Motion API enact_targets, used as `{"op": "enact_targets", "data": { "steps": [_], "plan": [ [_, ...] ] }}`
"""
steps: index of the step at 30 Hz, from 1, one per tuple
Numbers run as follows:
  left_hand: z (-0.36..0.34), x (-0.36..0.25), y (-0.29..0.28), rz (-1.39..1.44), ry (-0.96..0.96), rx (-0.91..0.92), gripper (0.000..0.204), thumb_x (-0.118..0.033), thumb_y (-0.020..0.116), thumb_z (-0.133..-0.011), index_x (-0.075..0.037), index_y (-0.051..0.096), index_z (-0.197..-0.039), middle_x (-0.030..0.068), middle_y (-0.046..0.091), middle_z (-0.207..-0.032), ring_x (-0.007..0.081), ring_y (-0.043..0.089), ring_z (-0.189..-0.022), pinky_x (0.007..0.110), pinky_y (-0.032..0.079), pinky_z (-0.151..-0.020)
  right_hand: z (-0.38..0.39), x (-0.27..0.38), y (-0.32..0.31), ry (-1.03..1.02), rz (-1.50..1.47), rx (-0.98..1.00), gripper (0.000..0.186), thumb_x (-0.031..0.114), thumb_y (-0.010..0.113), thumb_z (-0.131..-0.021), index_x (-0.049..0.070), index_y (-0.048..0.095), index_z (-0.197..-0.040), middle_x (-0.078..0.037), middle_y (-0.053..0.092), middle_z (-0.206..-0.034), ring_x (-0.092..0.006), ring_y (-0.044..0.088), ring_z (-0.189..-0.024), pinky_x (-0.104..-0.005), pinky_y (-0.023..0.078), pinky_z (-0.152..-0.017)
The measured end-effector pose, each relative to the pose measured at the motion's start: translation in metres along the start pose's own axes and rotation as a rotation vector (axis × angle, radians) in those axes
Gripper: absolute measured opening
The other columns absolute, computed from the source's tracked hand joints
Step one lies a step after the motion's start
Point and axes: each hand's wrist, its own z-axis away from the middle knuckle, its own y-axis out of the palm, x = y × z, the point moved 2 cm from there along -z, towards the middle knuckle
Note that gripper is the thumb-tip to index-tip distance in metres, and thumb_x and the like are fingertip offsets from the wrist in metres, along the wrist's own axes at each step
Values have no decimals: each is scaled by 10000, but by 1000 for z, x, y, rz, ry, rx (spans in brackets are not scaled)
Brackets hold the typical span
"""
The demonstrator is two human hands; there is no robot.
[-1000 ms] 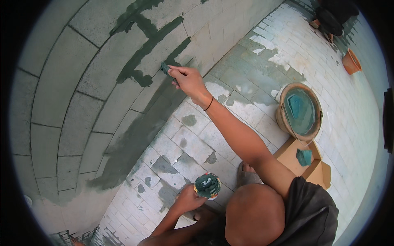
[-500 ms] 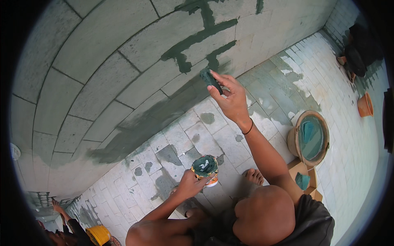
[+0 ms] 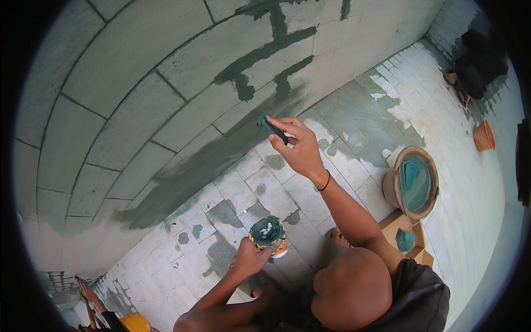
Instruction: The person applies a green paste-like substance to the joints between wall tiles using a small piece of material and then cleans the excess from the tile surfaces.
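Observation:
My right hand [image 3: 303, 152] pinches a small, dark, flat grout spreader [image 3: 278, 133] between thumb and fingers, with green paste on its tip. It is held just in front of the lower part of the tiled wall [image 3: 124, 88], and I cannot tell whether the tip touches. Wet dark green grout [image 3: 265, 51] lies in thick bands over several joints above it. Lower down, my left hand [image 3: 250, 258] grips a small tub [image 3: 280, 247] with a colourful side, tilted so its opening shows. Inside is dark green grout [image 3: 266, 229] with a few whitish bits.
Right of me stands a round bucket [image 3: 391, 188] of greenish water with a teal piece in it. Beside it, a cardboard box [image 3: 391, 222] has a green cloth or sponge [image 3: 405, 239] on it. Farther off are an orange bucket [image 3: 484, 136] and a crouching person [image 3: 478, 63]. Another person's arm [image 3: 91, 293] reaches the wall at lower left, near a yellow container [image 3: 136, 322].
My right hand has drawn down and slightly left with the spreader. The tub in my left hand has shifted a little left and down. The lower-left person has moved toward the picture's edge.

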Motion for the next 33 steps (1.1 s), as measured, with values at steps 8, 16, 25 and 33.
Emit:
{"op": "enact_targets", "data": {
  "steps": [8, 16, 25, 33],
  "plan": [
    [-14, -25, -3, -67, 116, 76, 336, -24, 702, -943, 40, 634, -1265, 107, 759, -1123, 155, 702, -1055, 325, 548, -934, 61, -37, -56, 524, -571, 80, 421, 76, 588, -1037, -60, 535, -1432, -138, 635, -1255, -193, 677, -1059, -360, 604, -954],
    [-29, -42, -11, 28, 372, 14, 236, -77, 796, -821, 20, 743, -1030, 168, 779, -971, 255, 769, -930, 350, 567, -781, 108, 49, -120, 587, -680, -153, 535, 132, 571, -1039, -44, 397, -1513, -140, 623, -1253, -242, 668, -1067, -395, 583, -921],
    [-28, -18, -30, 95, 444, 87, 316, -94, 819, -821, 17, 723, -1101, 183, 773, -1010, 297, 761, -979, 371, 564, -816, 169, 94, -146, 656, -193, -392, 477, 152, 625, -1029, -21, 527, -1462, -111, 659, -1240, -206, 666, -1032, -359, 566, -889],
    [-25, 59, -80, -131, 312, 96, 444, -175, 875, -730, -41, 727, -1127, 171, 767, -1051, 282, 738, -1077, 392, 559, -891, 113, 118, -152, 580, -191, -320, 497, 185, 550, -1068, -13, 450, -1512, -91, 586, -1315, -181, 606, -1122, -326, 509, -896]
  ]
}}
